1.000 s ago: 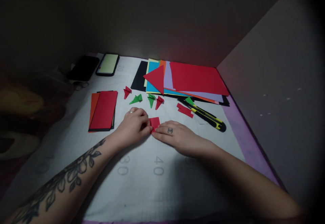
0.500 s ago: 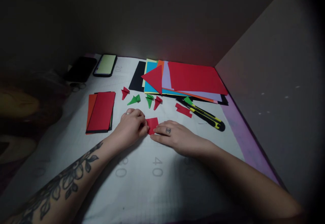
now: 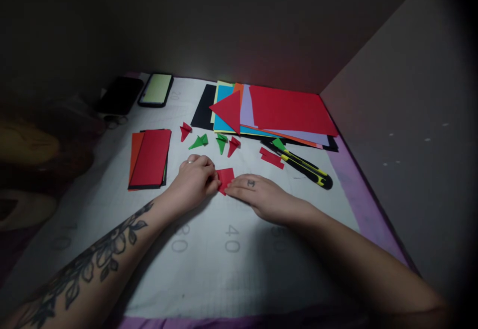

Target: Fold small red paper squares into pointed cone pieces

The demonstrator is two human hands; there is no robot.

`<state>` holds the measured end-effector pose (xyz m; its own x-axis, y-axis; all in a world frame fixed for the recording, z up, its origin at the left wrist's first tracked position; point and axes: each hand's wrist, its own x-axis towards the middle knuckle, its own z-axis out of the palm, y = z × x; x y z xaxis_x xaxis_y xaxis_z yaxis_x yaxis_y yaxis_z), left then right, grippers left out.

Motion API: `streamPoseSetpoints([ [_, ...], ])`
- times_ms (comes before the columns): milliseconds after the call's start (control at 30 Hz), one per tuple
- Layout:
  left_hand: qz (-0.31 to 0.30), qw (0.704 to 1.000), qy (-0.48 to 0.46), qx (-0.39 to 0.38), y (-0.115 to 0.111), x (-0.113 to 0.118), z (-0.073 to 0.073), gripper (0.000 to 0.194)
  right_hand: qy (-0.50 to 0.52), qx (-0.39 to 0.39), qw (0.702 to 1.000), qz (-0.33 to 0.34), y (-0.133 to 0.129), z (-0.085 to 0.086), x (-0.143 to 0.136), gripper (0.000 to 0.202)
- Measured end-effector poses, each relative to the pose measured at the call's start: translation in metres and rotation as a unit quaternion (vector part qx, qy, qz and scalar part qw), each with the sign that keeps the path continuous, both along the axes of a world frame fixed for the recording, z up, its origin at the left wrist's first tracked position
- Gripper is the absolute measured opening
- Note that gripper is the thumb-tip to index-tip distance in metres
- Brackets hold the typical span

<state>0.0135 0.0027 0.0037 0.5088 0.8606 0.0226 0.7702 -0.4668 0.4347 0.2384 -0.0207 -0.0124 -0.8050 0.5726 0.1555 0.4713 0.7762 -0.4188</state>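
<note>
Left hand [image 3: 197, 178] curled, pinching red paper square [image 3: 226, 174]; right hand [image 3: 261, 195] open, fingertips resting on it. Folding, apparently; creasing calls for aligned edges.

Small red paper square [image 3: 226, 175], apparently creased, flat between both hands.

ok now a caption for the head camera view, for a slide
Two hands work a small red paper square near folded red and green pieces

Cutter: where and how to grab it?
I'd grip the cutter by its wide end, right hand coming from the right: it lies flat and slantwise, that end away from the paper stack, the narrow tip beside it, near the green scrap.
</note>
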Motion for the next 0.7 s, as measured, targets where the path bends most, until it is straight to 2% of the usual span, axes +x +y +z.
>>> streamPoseSetpoints([
  [333, 0.002, 1.000, 0.023, 0.004, -0.0012, 0.0015, -0.0019, 0.019, 0.002, -0.011, 1.000, -0.001, -0.0008, 0.0026, -0.0040, 0.038],
  [500, 0.005, 1.000, 0.019, -0.012, -0.0008, 0.0011, -0.0016, 0.019, -0.048, 0.030, 0.998, 0.014, -0.0009, 0.0034, -0.0040, 0.037],
  [700, 0.012, 1.000, 0.017, 0.015, -0.0027, 0.0023, -0.0058, 0.017, -0.061, 0.075, 0.995, 0.024, -0.0010, 0.0034, -0.0052, 0.037],
])
